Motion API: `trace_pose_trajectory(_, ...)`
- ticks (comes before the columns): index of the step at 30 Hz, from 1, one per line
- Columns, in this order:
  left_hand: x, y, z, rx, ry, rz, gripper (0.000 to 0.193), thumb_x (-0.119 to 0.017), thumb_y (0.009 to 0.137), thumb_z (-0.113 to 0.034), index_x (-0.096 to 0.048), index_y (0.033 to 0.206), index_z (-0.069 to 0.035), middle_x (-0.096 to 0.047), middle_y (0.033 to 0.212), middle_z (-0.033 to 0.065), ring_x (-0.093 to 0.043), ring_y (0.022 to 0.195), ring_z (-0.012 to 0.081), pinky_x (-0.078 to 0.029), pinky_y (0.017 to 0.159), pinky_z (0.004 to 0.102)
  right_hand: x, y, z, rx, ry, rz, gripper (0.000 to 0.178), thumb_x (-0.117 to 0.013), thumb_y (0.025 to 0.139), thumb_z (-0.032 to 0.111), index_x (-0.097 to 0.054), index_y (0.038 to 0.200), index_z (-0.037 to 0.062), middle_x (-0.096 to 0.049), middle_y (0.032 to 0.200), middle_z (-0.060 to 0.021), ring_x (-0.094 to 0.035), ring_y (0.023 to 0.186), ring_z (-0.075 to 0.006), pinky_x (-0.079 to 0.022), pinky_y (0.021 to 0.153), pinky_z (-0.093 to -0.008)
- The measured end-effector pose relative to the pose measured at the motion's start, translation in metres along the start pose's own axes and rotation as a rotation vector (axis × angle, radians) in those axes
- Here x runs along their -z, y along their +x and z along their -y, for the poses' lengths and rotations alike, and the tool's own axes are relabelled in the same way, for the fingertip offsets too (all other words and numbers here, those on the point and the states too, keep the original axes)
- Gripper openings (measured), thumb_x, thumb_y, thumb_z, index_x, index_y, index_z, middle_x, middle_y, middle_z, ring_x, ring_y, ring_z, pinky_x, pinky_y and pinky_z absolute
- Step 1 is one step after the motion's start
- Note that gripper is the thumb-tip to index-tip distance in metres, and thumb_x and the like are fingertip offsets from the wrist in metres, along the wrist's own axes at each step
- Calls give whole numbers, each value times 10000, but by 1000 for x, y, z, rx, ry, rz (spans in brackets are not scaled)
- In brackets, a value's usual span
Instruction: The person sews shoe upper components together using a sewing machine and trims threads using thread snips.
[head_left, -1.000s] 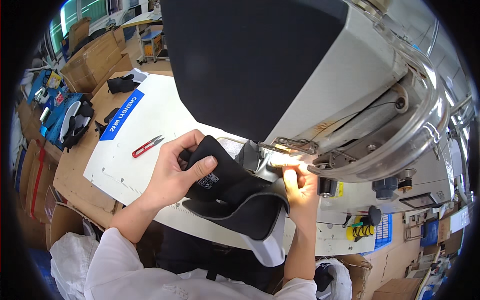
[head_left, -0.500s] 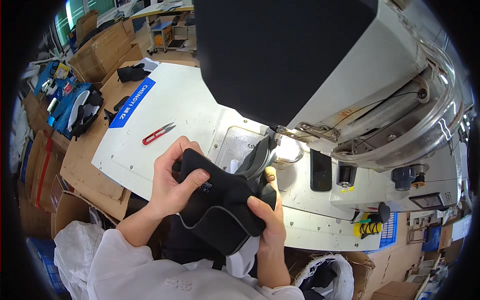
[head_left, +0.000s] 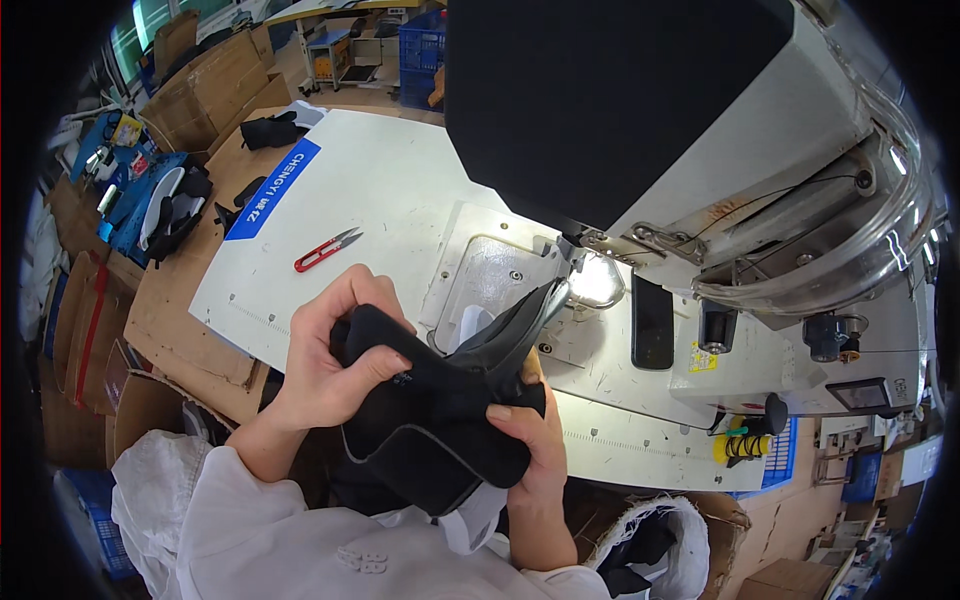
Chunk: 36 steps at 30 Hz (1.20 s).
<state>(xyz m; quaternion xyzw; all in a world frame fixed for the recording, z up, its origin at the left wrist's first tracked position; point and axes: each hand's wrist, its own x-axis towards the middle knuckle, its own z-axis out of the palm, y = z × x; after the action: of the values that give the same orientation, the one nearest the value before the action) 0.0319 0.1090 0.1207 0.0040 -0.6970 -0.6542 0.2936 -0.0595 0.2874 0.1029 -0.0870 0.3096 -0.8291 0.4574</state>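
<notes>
Both my hands hold a black padded fabric piece (head_left: 425, 450) with grey piping and a white strap (head_left: 470, 520) hanging toward me. My left hand (head_left: 335, 375) is closed on its left edge, thumb on top and fingers underneath. My right hand (head_left: 540, 445) pinches the right side, thumb on top; a yellowish cover shows on one finger. The far, curved edge of the piece reaches up near the lit working area of a sewing machine (head_left: 700, 215). Whether it touches the needle is hidden.
Red-handled thread snips (head_left: 327, 250) lie on the white table (head_left: 390, 190), left of the machine. A black phone (head_left: 652, 322) and a yellow-and-black spool (head_left: 742, 447) are to the right. Cardboard boxes (head_left: 205, 90) stand left; a white sack (head_left: 692, 545) of black pieces is below right.
The view has shifted, so the machine and table appear farther right. Both hands keep their hold on the fabric piece, whose far edge now looks more stretched out toward the machine.
</notes>
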Motion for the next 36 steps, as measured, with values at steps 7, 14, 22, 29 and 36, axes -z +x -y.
trace_pose_trajectory(7,1,10,-8,-9,80,2,191,-649,882,-149,-652,918,38,-619,829,67,-556,745,120,-428,686,254,-23,-2,-2,76,112,-51,560,-592,683,-27,-397,1200,63,-556,1159,-136,-557,1102,-219,-424,983,-323)
trace_pose_trajectory(14,10,5,-17,-48,262,104,122,-665,842,-81,-673,899,27,-615,775,62,-553,710,124,-421,660,246,9,9,7,182,-221,55,388,-555,712,-82,-458,1061,57,-565,1054,-93,-557,1010,-170,-443,887,-277)
trace_pose_trajectory(22,35,84,-22,-536,1047,-211,256,-677,723,59,-674,969,-10,-552,788,89,-552,705,226,-436,650,284,41,29,79,969,-1520,-638,222,-564,787,-69,-582,998,-2,-629,909,-134,-592,832,-164,-466,755,-282)
trace_pose_trajectory(29,-18,126,71,-1031,1097,-173,273,-679,612,17,-689,881,-23,-621,876,97,-606,764,256,-491,622,372,168,111,121,385,-512,-174,210,-661,885,128,-656,1073,33,-673,958,-102,-642,868,-207,-506,810,-313)
trace_pose_trajectory(36,-49,84,65,-1196,883,20,307,-658,560,-22,-711,863,-35,-545,728,11,-508,617,131,-417,541,255,144,138,88,498,-382,5,193,-680,871,134,-660,1039,43,-674,934,-92,-645,855,-200,-511,793,-315)
